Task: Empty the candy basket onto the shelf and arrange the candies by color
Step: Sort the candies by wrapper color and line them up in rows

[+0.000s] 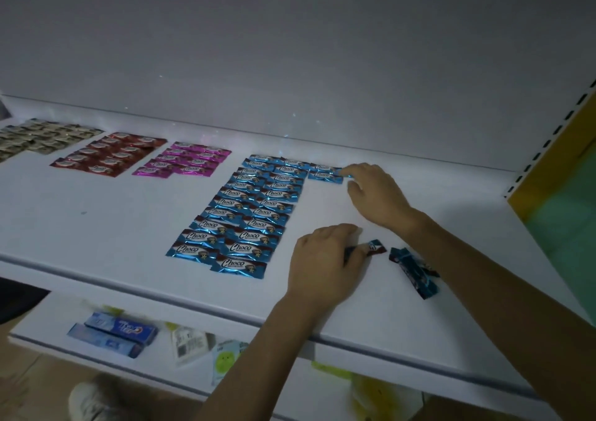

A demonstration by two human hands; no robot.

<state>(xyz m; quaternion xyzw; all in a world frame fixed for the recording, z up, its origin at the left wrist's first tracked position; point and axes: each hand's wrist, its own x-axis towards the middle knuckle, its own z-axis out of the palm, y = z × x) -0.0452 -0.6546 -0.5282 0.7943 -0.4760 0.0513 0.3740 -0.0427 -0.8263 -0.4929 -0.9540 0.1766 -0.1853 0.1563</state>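
On the white shelf candies lie sorted in blocks: grey-gold at far left, red, pink, and a long double row of blue "Choco" candies. A third blue column has started at the back, where the fingertips of my right hand touch the blue candy at its end. Nearer the front edge my left hand pinches a blue candy. A small heap of loose blue candies lies just right of it. No basket is in view.
The shelf's back wall rises behind the rows. A yellow perforated upright bounds the right side. On the lower shelf lie blue toothpaste boxes and small packets. A shoe shows on the floor.
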